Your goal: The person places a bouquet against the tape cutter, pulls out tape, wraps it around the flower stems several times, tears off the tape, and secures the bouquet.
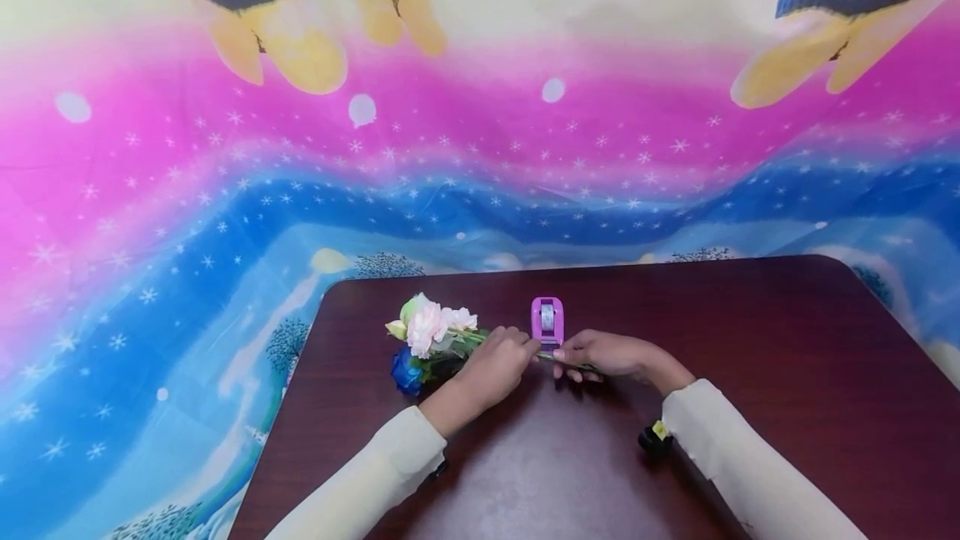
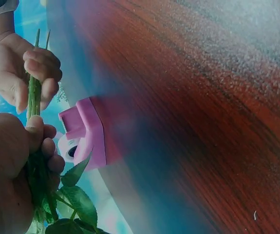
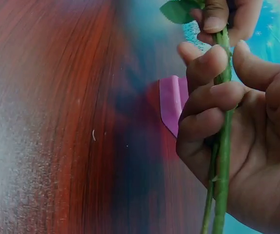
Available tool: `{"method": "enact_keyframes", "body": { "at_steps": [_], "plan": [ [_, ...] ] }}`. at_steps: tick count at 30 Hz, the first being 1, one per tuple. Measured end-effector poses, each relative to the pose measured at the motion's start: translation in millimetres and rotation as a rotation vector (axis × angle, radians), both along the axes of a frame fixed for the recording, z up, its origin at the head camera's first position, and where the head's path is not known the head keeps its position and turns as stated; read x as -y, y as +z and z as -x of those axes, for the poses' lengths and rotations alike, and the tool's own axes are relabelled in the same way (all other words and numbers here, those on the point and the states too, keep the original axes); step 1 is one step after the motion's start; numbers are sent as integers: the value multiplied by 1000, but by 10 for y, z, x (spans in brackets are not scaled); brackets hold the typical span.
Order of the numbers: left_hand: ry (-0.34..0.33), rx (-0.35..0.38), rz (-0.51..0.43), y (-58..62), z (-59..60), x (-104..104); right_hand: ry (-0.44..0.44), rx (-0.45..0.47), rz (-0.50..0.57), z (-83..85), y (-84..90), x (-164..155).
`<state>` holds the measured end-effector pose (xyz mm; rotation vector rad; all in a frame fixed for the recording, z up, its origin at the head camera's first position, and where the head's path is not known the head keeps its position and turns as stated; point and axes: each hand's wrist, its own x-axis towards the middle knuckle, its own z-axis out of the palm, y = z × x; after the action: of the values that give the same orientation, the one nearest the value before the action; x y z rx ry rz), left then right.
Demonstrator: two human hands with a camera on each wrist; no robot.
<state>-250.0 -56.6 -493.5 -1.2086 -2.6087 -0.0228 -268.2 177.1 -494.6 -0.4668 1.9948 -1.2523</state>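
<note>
A bunch of artificial flowers [image 1: 429,338], with pale pink and cream cloth blooms, 1 deep blue rose and thin green plastic stems [image 3: 221,146], lay across the far middle of the dark reddish-brown, wood-grained table [image 1: 750,373]. The blooms pointed toward the table's left edge and the stems ran rightward between both hands. The left hand [image 1: 495,365] had its fingers curled round the stems just below the serrated green leaves [image 2: 79,200]. The right hand [image 1: 603,354] gripped the stem ends farther along, fingers wrapped and thumb pressed against them; the wrist views showed the 2 hands near each other with a short length of bare stem between them. A small pink plastic tape dispenser [image 1: 547,319], blocky with a rounded top and holding a roll of pale tape, stood just behind the hands, apart from the stems. Both arms wore cream long sleeves [image 1: 375,477]. The table had rounded far corners and a smooth, slightly glossy top; broad bare surface lay to the right of the hands and in front of them. A wrinkled fabric backdrop [image 1: 225,190], printed in pink, blue and white with stars, hung behind the far edge.
</note>
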Motion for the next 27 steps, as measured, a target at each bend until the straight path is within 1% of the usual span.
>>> {"method": "enact_keyframes", "body": {
  "at_steps": [3,7,12,15,17,22,24,27],
  "plan": [
    [11,-3,8,4,-5,-9,-10,-2,10,14,-1,-7],
    [40,7,43,22,-18,-29,-60,-38,12,14,-1,1],
    [74,-2,80,56,-27,-71,-120,-137,-10,-18,-11,36],
    [85,-6,88,76,-21,-94,-158,-236,-51,-50,-22,55],
    [84,8,84,89,-10,-101,-180,-304,-86,-70,-26,64],
    [73,85,60,128,32,-96,-238,-478,-177,-135,-41,100],
    [76,106,49,130,46,-94,-257,-570,-213,-165,-57,116],
    [103,121,16,117,53,-99,-280,-734,-255,-209,-88,140]
  ]
}}
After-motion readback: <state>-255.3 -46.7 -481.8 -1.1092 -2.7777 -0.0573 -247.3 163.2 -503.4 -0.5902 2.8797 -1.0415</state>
